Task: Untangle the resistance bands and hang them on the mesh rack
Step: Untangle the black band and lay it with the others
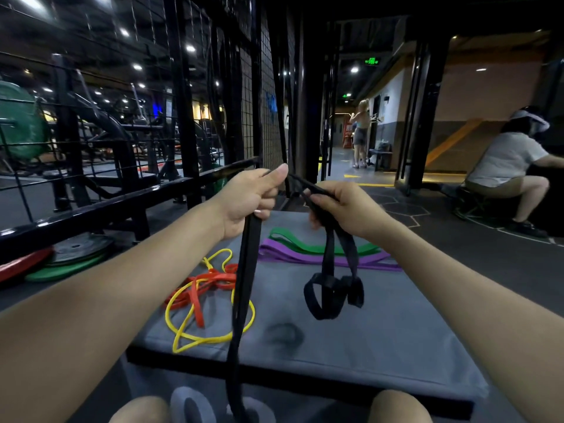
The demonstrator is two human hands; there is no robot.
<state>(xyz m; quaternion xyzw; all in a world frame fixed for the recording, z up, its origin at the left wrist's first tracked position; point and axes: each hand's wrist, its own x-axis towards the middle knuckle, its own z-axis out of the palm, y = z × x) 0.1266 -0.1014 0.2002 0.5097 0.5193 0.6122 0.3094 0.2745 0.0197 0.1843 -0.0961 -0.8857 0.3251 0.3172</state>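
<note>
My left hand (253,193) grips a black resistance band (244,288) that hangs straight down past my knees. My right hand (341,206) pinches another stretch of the black band, whose twisted loops (332,291) dangle above the grey mat (381,331). A short taut piece of band runs between the two hands. On the mat lie a tangled yellow band (195,328) and an orange band (198,294), and behind them a purple band (293,254) and a green band (305,242) laid flat. The black mesh rack (262,96) stands upright just beyond my hands.
Weight plates (76,254) in black, green and red lie on the floor at the left, behind a black rail (122,199). A person in a grey shirt (512,166) sits at the right. Another person (360,132) stands far down the corridor.
</note>
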